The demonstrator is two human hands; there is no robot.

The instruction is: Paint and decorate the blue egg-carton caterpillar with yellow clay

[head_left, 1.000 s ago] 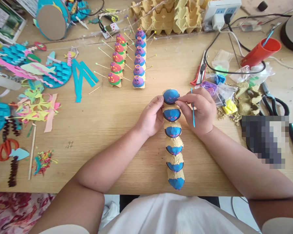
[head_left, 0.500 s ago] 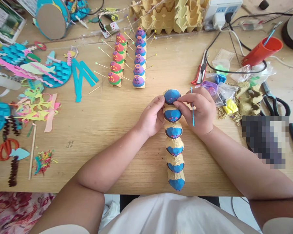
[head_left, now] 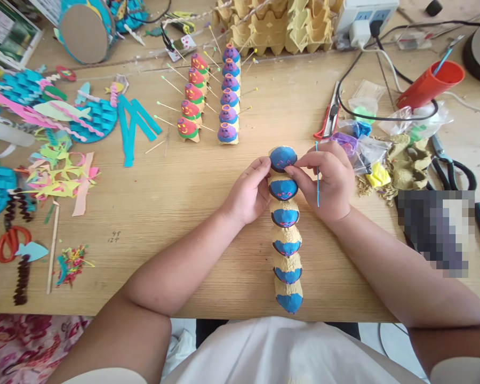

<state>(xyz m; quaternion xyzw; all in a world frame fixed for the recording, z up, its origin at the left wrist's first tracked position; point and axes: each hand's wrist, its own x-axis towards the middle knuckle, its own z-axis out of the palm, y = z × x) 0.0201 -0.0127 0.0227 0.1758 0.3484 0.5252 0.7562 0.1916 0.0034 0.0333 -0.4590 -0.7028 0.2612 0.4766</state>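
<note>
A strip of egg carton [head_left: 287, 218] stands upright on the table in front of me, its several bumps painted blue with small pink faces and dark edging. My left hand [head_left: 246, 193] is closed on the left side of its far end, thumb beside the top blue bump [head_left: 282, 158]. From the right, the thumb and forefinger of my right hand [head_left: 331, 181] press together against the lower face of that bump. Whether a bit of clay is between those fingertips is hidden. A thin blue stick [head_left: 318, 189] is tucked between the fingers of my right hand.
Two finished-looking carton caterpillars, one red and green [head_left: 194, 93], one purple [head_left: 229, 98], stand farther back with pins. On the right are a utility knife [head_left: 331, 114], bagged clay [head_left: 346, 143], scissors [head_left: 450, 165] and a red cup [head_left: 430, 82]. Paper scraps [head_left: 64, 176] lie left.
The blue stick in my right hand has turned slightly more upright. My right fingertips have shifted very little on the top bump, and my left hand stays in place.
</note>
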